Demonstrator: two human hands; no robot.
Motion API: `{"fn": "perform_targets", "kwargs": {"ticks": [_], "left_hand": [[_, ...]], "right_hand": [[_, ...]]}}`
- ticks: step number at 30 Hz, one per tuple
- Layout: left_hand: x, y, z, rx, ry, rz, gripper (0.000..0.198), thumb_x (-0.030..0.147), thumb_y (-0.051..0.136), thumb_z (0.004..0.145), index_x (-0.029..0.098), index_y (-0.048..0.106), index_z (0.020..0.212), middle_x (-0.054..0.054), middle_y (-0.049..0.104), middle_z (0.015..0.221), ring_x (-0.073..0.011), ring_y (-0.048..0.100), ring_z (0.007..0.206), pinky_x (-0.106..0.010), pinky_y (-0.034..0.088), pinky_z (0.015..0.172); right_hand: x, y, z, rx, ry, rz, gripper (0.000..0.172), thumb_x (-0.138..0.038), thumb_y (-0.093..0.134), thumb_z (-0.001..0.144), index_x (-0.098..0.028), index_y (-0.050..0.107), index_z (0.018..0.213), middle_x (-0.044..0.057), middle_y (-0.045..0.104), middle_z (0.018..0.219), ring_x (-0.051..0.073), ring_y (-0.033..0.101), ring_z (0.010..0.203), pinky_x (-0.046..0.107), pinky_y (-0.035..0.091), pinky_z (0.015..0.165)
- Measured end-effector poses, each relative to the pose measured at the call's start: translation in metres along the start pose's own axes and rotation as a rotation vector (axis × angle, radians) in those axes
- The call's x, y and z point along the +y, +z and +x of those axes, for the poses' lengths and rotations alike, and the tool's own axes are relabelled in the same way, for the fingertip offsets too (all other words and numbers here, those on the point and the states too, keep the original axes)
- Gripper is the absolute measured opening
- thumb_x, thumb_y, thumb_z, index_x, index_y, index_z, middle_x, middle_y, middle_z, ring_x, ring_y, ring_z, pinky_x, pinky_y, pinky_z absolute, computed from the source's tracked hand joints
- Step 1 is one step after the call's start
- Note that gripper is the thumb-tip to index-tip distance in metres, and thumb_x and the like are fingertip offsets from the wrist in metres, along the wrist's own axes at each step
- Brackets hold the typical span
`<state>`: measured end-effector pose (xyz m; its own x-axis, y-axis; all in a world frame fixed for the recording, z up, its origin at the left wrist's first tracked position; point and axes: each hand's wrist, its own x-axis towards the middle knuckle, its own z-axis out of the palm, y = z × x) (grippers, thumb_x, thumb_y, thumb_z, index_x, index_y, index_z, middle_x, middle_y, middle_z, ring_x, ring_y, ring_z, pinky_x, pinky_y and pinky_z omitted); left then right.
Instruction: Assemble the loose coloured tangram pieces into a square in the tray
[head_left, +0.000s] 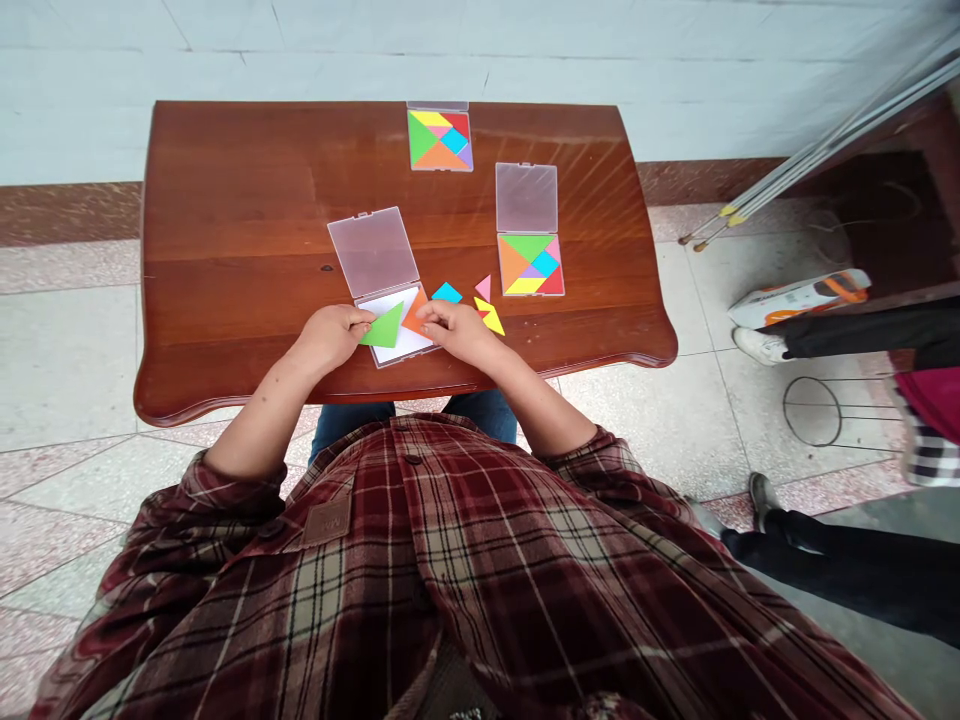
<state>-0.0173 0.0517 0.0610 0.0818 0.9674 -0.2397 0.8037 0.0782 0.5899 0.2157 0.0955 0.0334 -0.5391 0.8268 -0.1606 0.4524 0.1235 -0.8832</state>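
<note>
An open clear plastic case point(384, 283) lies near the front edge of the wooden table point(240, 200), its white tray close to me. My left hand point(334, 333) pinches a green triangle point(385, 328) over the tray. My right hand point(457, 328) has its fingers curled on an orange triangle point(415, 314) at the tray's right side. Loose pieces lie just right of that hand: a blue piece point(447, 293), a pink piece point(484, 288) and a yellow piece point(491, 318) with a bit of red beside it.
A second open case point(529, 230) with a full coloured tangram sits to the right, and a third filled case point(440, 137) stands at the far edge. Other people's legs and shoes point(761, 346) are on the tiled floor at the right, beside metal poles point(817, 150).
</note>
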Motion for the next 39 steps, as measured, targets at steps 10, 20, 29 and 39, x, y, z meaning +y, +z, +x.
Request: {"fn": "perform_targets", "kwargs": {"ticks": [10, 20, 29, 39], "left_hand": [[-0.004, 0.003, 0.013, -0.013, 0.183, 0.203, 0.030, 0.025, 0.048, 0.085, 0.022, 0.077, 0.094, -0.001, 0.076, 0.094, -0.0183, 0.067, 0.088, -0.027, 0.050, 0.082], [0.016, -0.002, 0.029, -0.211, 0.290, 0.454, 0.027, 0.020, 0.046, 0.082, 0.020, 0.073, 0.079, -0.003, 0.072, 0.088, -0.0160, 0.062, 0.080, -0.026, 0.040, 0.068], [0.011, -0.002, 0.017, -0.220, 0.349, 0.465, 0.028, 0.027, 0.049, 0.089, 0.021, 0.073, 0.102, -0.005, 0.071, 0.100, -0.0179, 0.063, 0.093, -0.027, 0.044, 0.081], [0.014, -0.005, -0.002, -0.200, 0.285, 0.578, 0.027, 0.021, 0.051, 0.088, 0.019, 0.072, 0.106, -0.012, 0.065, 0.106, -0.0282, 0.057, 0.108, -0.038, 0.043, 0.086]], "right_hand": [[0.005, 0.000, 0.000, -0.015, -0.011, 0.010, 0.018, -0.026, 0.055, 0.084, -0.018, 0.061, 0.099, 0.001, 0.064, 0.086, 0.013, 0.052, 0.074, 0.029, 0.042, 0.072], [-0.001, 0.006, 0.000, 0.042, 0.058, 0.039, 0.021, -0.025, 0.056, 0.086, -0.019, 0.056, 0.106, -0.003, 0.060, 0.074, 0.013, 0.056, 0.065, 0.028, 0.043, 0.067], [-0.027, 0.007, -0.007, -0.037, 0.049, -0.537, 0.041, -0.011, 0.046, 0.088, -0.015, 0.059, 0.127, 0.012, 0.065, 0.116, 0.023, 0.060, 0.101, 0.032, 0.041, 0.078], [-0.038, 0.003, 0.005, -0.230, -0.090, -0.840, 0.027, -0.011, 0.046, 0.093, -0.016, 0.066, 0.111, 0.014, 0.059, 0.119, 0.020, 0.056, 0.090, 0.032, 0.035, 0.068]]}}
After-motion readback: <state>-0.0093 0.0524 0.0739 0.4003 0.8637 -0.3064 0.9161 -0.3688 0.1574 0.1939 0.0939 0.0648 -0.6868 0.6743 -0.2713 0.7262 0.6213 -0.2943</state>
